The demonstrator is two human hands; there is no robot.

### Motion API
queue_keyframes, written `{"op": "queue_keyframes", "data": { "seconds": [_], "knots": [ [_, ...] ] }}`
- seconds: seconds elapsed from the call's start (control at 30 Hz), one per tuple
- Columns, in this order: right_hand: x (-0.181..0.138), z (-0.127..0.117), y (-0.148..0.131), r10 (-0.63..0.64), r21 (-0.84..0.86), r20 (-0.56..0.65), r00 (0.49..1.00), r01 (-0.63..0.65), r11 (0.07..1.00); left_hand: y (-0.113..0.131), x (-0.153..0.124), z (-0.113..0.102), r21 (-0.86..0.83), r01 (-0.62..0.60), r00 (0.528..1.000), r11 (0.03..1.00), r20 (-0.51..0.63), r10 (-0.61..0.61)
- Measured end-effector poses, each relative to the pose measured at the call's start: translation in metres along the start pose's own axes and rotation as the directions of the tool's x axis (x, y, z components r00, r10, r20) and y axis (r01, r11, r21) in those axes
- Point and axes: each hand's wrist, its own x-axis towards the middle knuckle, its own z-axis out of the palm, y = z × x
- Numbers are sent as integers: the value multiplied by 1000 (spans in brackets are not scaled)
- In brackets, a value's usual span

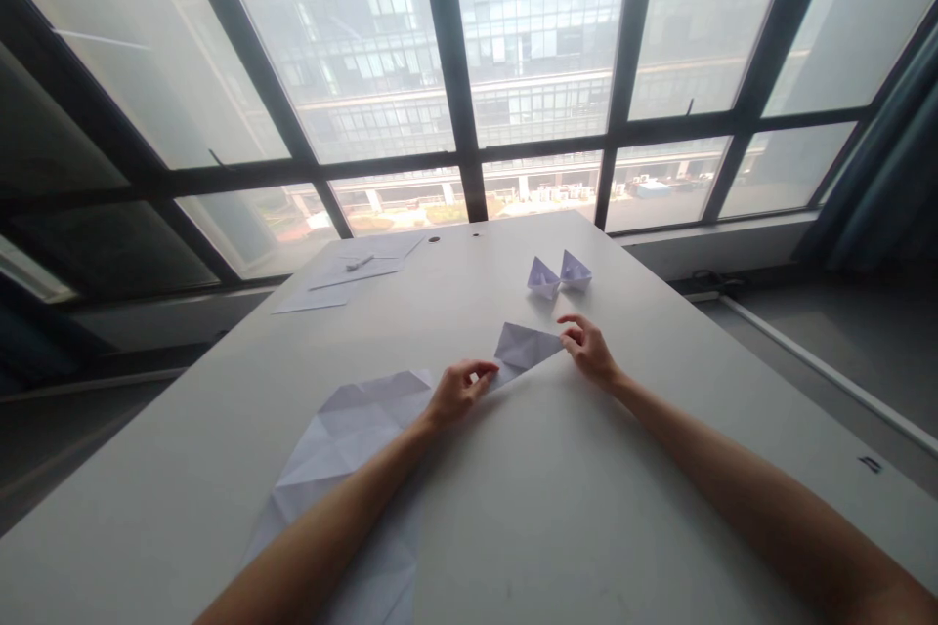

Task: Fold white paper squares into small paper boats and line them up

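Lying nearest you, a large creased sheet (352, 435) is spread flat on the white table (586, 508), close to its near edge and left of the middle. Your left forearm crosses over it.

Just beyond the sheet, about mid-table, your left hand (455, 393) pinches the left corner of a folded paper triangle (524, 348) between thumb and fingertips. The triangle's long lower edge runs slantwise between your two hands, and its body rises a little off the tabletop. Your right hand (590, 352) is at the triangle's right corner, fingers curled, thumb and forefinger meeting the tip. You cannot tell from this view whether it truly grips the paper or only touches it. The hands are apart, one at each end of the fold.

Farther on, toward the far edge and slightly right of centre, two small folded paper boats (559, 274) stand side by side, touching or nearly so, well clear of your hands.

At the far left corner lie a few flat loose sheets (344, 281), overlapping, with a pen (359, 263) resting on top.

Behind the table's far edge rises a window (469, 68) with dark frames, and a curtain (890, 166) hangs at its right.
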Motion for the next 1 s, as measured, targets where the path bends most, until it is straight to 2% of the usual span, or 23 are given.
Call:
{"op": "queue_keyframes", "data": {
  "seconds": [0.1, 0.23, 0.4, 0.57, 0.73, 0.87, 1.0],
  "knots": [
    [2, -2, 3, 0, -62, -28, 1000, -2, 998, 4, -3, 2, 43, -71, 996, 997, 54, 69],
    [3, -3, 10, -25, -148, -4, 1000, 24, 989, 7, -3, 2, 34, -115, 989, 993, 102, 111],
    [2, -2, 15, -59, -178, 16, 998, 61, 982, 7, -1, -2, -81, -28, 992, 996, 122, 38],
    [3, -2, 18, -54, -234, 24, 998, 58, 970, 7, 0, -2, -66, 1, 996, 998, 93, 5],
    [2, -3, 19, -66, -298, 25, 998, 70, 952, 6, 2, 1, -37, -71, 996, 997, 56, 73],
    [-2, -2, 14, -93, -399, 54, 994, 107, 911, 1, -1, 3, 63, -105, 993, 993, 56, 101],
    [-6, 0, 7, -112, -479, 84, 990, 139, 867, 1, -3, 4, 156, -216, 975, 964, 91, 204]
  ]
}}
